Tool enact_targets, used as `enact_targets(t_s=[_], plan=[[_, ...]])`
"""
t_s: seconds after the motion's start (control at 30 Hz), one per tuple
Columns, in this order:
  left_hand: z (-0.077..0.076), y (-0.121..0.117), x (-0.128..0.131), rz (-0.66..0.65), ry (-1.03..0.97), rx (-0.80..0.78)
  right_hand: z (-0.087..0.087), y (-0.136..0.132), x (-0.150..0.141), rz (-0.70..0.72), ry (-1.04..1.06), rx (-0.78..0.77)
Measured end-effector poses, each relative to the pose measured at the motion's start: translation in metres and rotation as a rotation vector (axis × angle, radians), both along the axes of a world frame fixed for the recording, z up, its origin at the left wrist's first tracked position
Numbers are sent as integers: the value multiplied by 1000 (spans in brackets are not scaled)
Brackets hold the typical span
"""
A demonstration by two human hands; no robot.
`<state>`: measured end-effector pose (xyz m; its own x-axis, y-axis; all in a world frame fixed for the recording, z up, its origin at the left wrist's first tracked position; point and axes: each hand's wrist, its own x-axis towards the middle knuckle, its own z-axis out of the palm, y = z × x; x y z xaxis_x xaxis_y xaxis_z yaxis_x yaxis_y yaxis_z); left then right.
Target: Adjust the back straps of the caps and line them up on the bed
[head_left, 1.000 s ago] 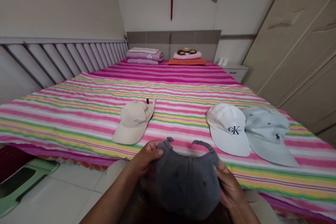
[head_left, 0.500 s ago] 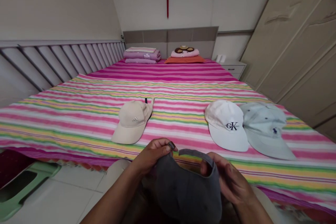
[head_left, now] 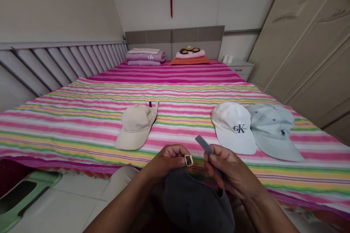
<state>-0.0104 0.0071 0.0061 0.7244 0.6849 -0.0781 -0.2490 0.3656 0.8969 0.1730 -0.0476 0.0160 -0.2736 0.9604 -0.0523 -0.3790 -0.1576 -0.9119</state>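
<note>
Over the bedspread (head_left: 175,93), left hand (head_left: 166,162) pinches the cap's (head_left: 197,204) buckle (head_left: 188,160), right hand (head_left: 232,171) its strap end (head_left: 203,144), now apart.

Striped bedspread (head_left: 180,127) past the dark cap (head_left: 197,200), between beige cap (head_left: 135,127) and white cap (head_left: 232,127)

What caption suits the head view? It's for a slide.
Left hand pinches a metal buckle, right hand a strap end, of a dark gray cap; beige, white, blue caps lie on a striped bedspread.

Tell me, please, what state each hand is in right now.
Left hand: closed, holding the gold buckle of the dark grey cap.
Right hand: closed, pinching the cap's strap.
</note>
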Motion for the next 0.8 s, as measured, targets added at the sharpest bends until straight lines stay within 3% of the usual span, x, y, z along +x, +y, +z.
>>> enact_targets(t_s=[0.23,0.33,0.43,0.8], plan=[[-3,-1,3,-38,-36,-35,-1,6,-17,1,-236,-33],[-3,-2,5,-62,-55,-25,-3,7,-21,17,-209,-69],[-5,-2,5,-4,-51,36,-5,7,-25,16,-102,-117],[-20,-8,0,469,222,676,-5,12,-42,-71,95,-192]])
